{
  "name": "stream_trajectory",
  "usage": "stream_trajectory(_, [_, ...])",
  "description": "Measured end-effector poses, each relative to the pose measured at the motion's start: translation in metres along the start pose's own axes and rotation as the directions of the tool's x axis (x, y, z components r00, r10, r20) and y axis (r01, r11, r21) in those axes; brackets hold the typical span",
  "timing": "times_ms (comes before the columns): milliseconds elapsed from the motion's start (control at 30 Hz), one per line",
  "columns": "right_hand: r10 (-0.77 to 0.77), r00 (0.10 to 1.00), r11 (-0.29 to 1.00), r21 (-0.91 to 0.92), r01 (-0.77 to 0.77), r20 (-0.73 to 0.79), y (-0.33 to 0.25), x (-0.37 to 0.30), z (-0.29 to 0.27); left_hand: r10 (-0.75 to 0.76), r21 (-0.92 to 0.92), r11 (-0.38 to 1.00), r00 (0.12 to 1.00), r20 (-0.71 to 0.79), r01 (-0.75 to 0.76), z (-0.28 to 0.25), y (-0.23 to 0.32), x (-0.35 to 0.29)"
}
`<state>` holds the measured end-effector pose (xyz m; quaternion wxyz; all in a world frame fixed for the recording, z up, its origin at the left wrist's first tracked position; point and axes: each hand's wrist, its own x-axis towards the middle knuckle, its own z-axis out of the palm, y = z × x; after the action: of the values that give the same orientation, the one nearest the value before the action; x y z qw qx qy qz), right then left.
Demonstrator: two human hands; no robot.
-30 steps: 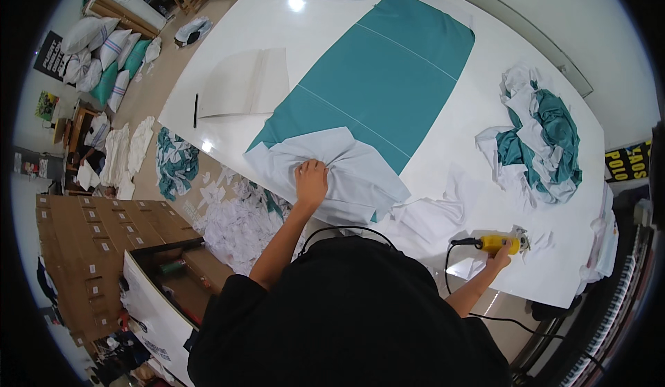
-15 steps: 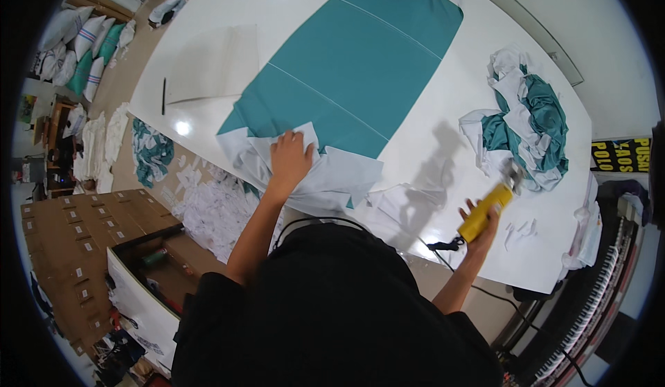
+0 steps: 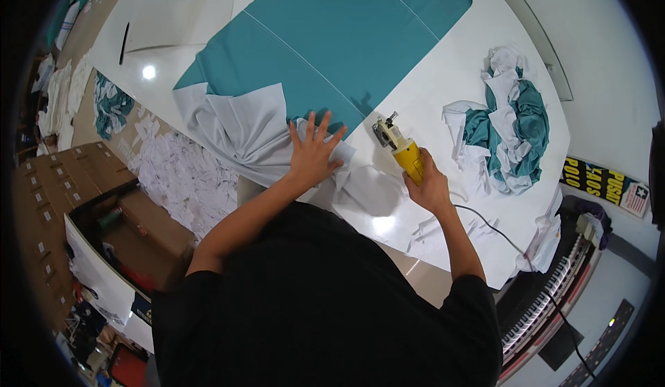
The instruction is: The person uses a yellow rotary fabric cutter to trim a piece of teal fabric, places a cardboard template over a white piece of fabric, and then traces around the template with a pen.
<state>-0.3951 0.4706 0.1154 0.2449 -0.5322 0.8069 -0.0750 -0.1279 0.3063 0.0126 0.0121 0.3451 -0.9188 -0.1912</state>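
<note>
Fingers (image 3: 310, 127) of the left hand (image 3: 313, 153) spread wide and flat, palm down, holding nothing and pressing on the rumpled pale grey-white cloth (image 3: 239, 127) where it meets the near edge of the large teal fabric sheet (image 3: 332, 37). Both cloths lie on the broad white worktop (image 3: 443, 89), the teal sheet stretched smooth toward the far side, the pale cloth bunched in folds at its near left corner and hanging partly over the worktop's edge.

Far left, below the worktop: brown cardboard boxes (image 3: 62, 193), one open-topped, and a heap of small white fabric offcuts (image 3: 183, 179) on the floor beside them. A thin dark stick-like object (image 3: 124, 43) lies on the far left part of the worktop, well apart from the hands.

Right of the left hand: the yellow-handled electric rotary cutter (image 3: 398, 145), its metal head resting on the worktop just beside the near edge of the teal sheet. The right hand (image 3: 428, 187) has its fingers closed round the yellow handle. A thin dark cable (image 3: 495, 228) runs from the cutter across the worktop toward the right edge.

Further right: a crumpled pile of teal and white fabric scraps (image 3: 509, 124), well apart from the cutter. Small white scraps (image 3: 429, 231) lie near the worktop's front edge.
</note>
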Motion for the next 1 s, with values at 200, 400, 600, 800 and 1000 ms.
stream_trajectory(200, [-0.055, 0.999, 0.997, 0.047, 0.055, 0.001, 0.01, 0.013, 0.015, 0.012, -0.029, 0.999, 1.0, -0.011, -0.012, 0.004, 0.007, -0.013])
stream_trajectory(400, [-0.079, 0.996, 0.997, 0.024, 0.078, 0.035, -0.003, 0.037, 0.009, 0.011, -0.023, 1.0, 1.0, -0.029, -0.011, 0.006, 0.007, -0.012])
stream_trajectory(600, [-0.102, 0.994, 0.995, 0.013, 0.102, 0.033, -0.005, 0.046, 0.008, 0.012, -0.02, 1.0, 1.0, -0.023, -0.013, 0.006, 0.007, -0.011])
stream_trajectory(800, [-0.107, 0.993, 0.994, 0.011, 0.106, 0.047, -0.008, 0.051, 0.006, 0.007, -0.035, 0.999, 0.999, -0.038, -0.008, 0.007, 0.007, -0.012])
stream_trajectory(1000, [-0.121, 0.992, 0.993, 0.01, 0.121, 0.045, -0.015, 0.058, 0.009, -0.005, -0.047, 0.999, 1.0, -0.027, 0.003, 0.006, 0.007, -0.012])
